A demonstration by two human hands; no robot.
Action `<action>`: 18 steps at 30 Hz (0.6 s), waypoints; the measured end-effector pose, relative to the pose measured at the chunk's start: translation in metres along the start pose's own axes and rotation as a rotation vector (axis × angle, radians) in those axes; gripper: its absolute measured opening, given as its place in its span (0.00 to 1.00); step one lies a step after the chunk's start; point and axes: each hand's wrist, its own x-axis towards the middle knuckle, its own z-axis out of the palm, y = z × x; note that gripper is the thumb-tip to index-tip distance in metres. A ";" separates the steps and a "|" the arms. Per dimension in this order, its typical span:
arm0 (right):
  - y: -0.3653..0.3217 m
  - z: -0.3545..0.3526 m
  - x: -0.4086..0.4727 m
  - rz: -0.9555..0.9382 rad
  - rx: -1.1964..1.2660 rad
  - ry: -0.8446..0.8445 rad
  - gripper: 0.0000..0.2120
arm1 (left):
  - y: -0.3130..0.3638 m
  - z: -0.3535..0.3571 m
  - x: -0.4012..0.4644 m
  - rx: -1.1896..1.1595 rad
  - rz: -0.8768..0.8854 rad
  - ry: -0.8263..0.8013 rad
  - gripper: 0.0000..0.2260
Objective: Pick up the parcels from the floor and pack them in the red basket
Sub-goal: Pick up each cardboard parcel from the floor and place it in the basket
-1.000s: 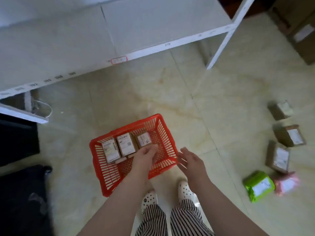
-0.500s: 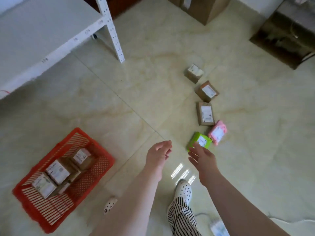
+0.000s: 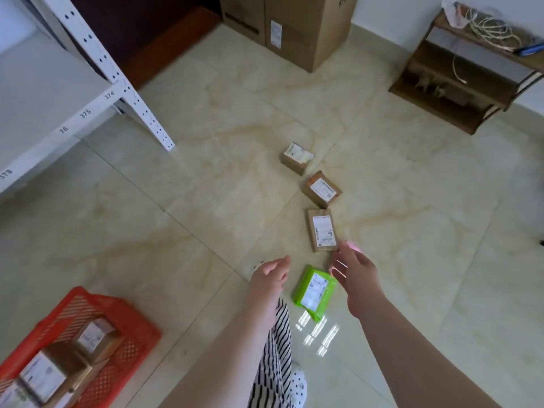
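Below, both bare hands were held out over the tiled floor (image 3: 206, 184), each empty. The left hand (image 3: 272, 276) was seen loosely curled with its fingers (image 3: 284, 262) parted, gripping nothing. The right hand (image 3: 357, 273) was spread open, its fingers (image 3: 338, 267) splayed just above and beside the green parcel (image 3: 314, 291), which lay flat on the floor between the two hands. Whether that parcel was being touched could not be told. A pink parcel (image 3: 352, 245) was mostly hidden behind the right hand. Beyond it, three brown parcels were laid in a loose line on the floor: a flat one (image 3: 322, 230) nearest, a second (image 3: 321, 189) further off, and a third (image 3: 296, 158) furthest. The red basket (image 3: 117, 316) was set well apart at the lower left, with several brown boxes (image 3: 95, 338) already packed in it. A white shelf rack (image 3: 97, 54) stood at the upper left, and large cartons (image 3: 294, 28) were placed by the far wall.
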 end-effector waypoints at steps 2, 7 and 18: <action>-0.020 0.015 0.022 0.000 0.015 0.001 0.10 | 0.021 0.008 0.021 -0.017 0.020 0.048 0.13; -0.080 0.069 0.082 0.001 0.043 0.005 0.11 | 0.093 0.031 0.080 0.011 0.051 0.098 0.18; -0.147 0.162 0.235 0.130 -0.011 0.072 0.22 | 0.238 0.050 0.237 0.264 -0.015 0.003 0.28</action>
